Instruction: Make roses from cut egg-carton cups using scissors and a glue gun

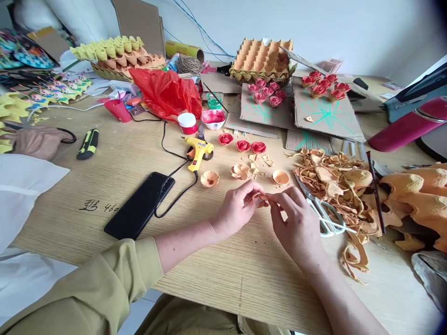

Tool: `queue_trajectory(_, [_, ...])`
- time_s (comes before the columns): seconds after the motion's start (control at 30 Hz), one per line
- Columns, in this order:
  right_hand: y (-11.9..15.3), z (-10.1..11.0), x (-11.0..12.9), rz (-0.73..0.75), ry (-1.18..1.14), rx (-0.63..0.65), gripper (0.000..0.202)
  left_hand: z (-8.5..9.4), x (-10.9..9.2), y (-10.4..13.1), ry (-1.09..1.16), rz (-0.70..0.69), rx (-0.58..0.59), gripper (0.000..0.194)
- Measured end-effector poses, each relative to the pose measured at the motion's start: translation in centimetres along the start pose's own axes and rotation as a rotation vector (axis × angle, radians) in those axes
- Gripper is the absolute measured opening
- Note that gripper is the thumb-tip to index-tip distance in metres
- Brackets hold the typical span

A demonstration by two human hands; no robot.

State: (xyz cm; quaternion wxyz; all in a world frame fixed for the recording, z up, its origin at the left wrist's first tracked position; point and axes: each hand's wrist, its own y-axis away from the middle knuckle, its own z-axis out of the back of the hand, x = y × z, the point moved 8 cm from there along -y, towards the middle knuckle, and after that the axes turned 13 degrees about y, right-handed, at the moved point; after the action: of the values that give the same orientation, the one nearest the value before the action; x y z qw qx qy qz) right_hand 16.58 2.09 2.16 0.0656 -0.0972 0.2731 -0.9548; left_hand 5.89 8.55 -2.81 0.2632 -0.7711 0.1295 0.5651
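Between my hands is a small orange egg-carton piece [262, 203]. My left hand [237, 207] pinches it from the left, and my right hand [296, 223] grips its right edge with thumb and forefinger. Just beyond lie an orange flower-shaped piece [240, 171], small scraps and a round orange cup [280, 177]. Another flower-shaped cup [210, 178] sits to the left. Three red paper roses [243, 145] stand in a row farther back. Beside my right hand are white-handled scissors [326, 216], partly under orange trimmings [324, 177].
A yellow glue gun [198, 151] with a black cord and a phone [139, 204] lie left of centre. Cardboard with roses [324, 109] is behind. Egg trays [419, 195] and a pink bottle [407, 123] stand right. Another person's hand [44, 142] is at far left.
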Motion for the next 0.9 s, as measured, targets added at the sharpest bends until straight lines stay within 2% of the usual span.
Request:
queue_trajectory(0.13, [0.17, 0.42, 0.64, 0.088, 0.147, -0.021, 0.016, -0.11, 0.86, -0.08, 0.148, 0.036, 0.006, 0.008])
queue_trajectory(0.37, [-0.33, 0.01, 0.16, -0.005, -0.057, -0.015, 0.017, 0.24, 0.95, -0.01, 0.138, 0.011, -0.04, 0.01])
queue_trajectory(0.5, [-0.03, 0.01, 0.4, 0.044, 0.075, -0.015, 0.017, 0.13, 0.75, -0.08, 0.087, 0.037, -0.027, 0.009])
queue_trajectory(0.63, [0.2, 0.11, 1.08, 0.146, 0.251, -0.022, 0.016, -0.09, 0.73, -0.16, 0.155, 0.073, -0.016, 0.016])
queue_trajectory(0.77, [-0.09, -0.02, 0.57, 0.06, 0.091, -0.004, 0.016, 0.09, 0.87, -0.13, 0.202, 0.053, -0.057, 0.021])
queue_trajectory(0.9, [-0.24, -0.26, 0.36, 0.015, -0.006, 0.0, 0.017, 0.08, 0.87, -0.08, 0.195, 0.031, -0.056, 0.016])
